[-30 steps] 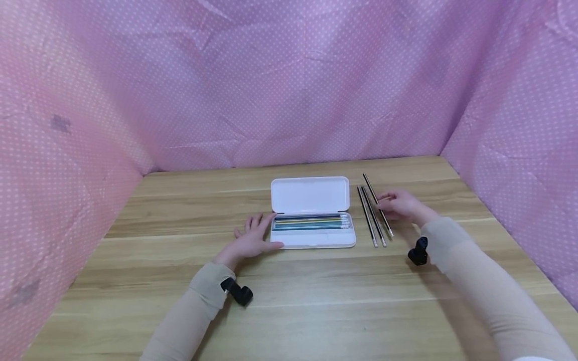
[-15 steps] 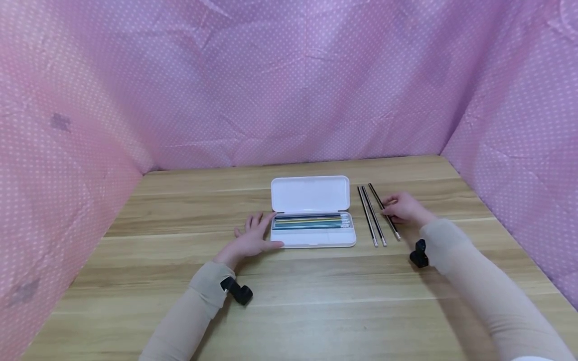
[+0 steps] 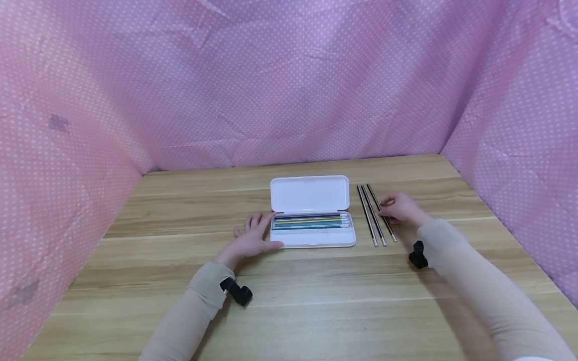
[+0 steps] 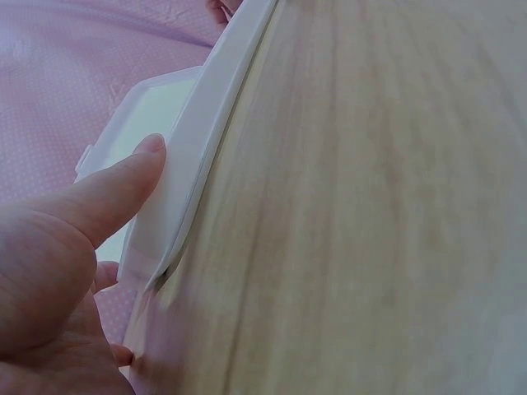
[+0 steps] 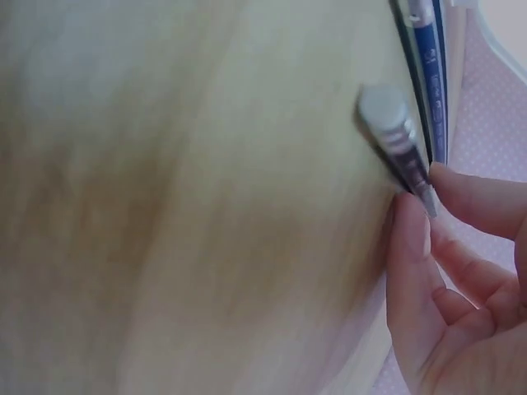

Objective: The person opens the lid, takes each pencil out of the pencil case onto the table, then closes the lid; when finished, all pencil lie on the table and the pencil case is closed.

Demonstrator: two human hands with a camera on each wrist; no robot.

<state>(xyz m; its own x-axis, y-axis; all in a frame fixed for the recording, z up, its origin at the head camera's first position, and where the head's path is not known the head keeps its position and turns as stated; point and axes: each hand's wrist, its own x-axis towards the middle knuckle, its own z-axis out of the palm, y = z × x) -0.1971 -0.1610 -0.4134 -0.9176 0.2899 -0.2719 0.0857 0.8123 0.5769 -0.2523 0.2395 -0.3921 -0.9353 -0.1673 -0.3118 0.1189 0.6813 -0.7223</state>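
In the head view my left hand (image 3: 249, 243) rests at the left end of an open white pencil case (image 3: 311, 238), fingers spread and thumb at its front corner. The left wrist view shows the straight thumb (image 4: 123, 185) lying against the case's side. Several pencils (image 3: 311, 221) lie side by side in the case's back compartment. To the right of the case, my right hand (image 3: 403, 208) pinches a dark pencil (image 3: 389, 228) between thumb and fingertips, low at the table. Its eraser end (image 5: 384, 109) points toward the right wrist camera.
Two more dark pencils (image 3: 367, 216) lie on the table between the case and the right hand. The case's lid (image 3: 309, 194) is folded back behind it. Pink dotted cloth (image 3: 289, 90) surrounds the wooden table (image 3: 316, 311) at the back and sides.
The pencil in my right hand has come down from a raised tilt to table level, swung right, then shifted slightly left toward the other two. My left hand stays in place.
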